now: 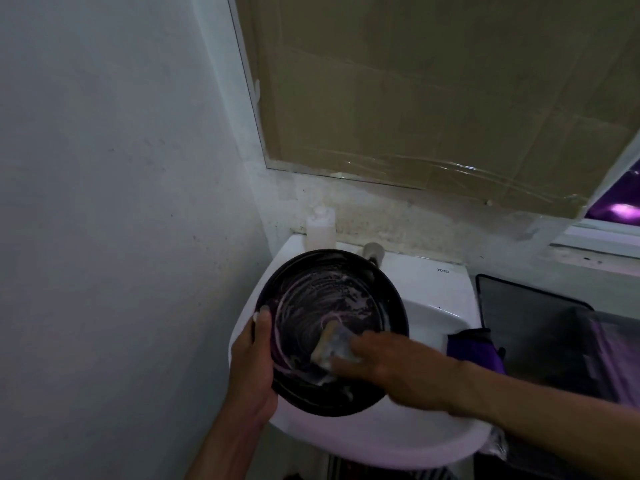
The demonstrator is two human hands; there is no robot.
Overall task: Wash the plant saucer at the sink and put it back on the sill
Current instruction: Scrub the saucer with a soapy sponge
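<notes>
Left hand (254, 358) grips the rim of a soapy black saucer (332, 299) over a white sink (433, 303); right hand (398, 368) holds a sponge (330, 344) against its inside.

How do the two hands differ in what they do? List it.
The left hand grips the black saucer's rim, thumb over the edge, and looks sharp; the right hand holds a sponge against the soapy inside and looks blurred. Both are bare and work over the white sink.
</notes>
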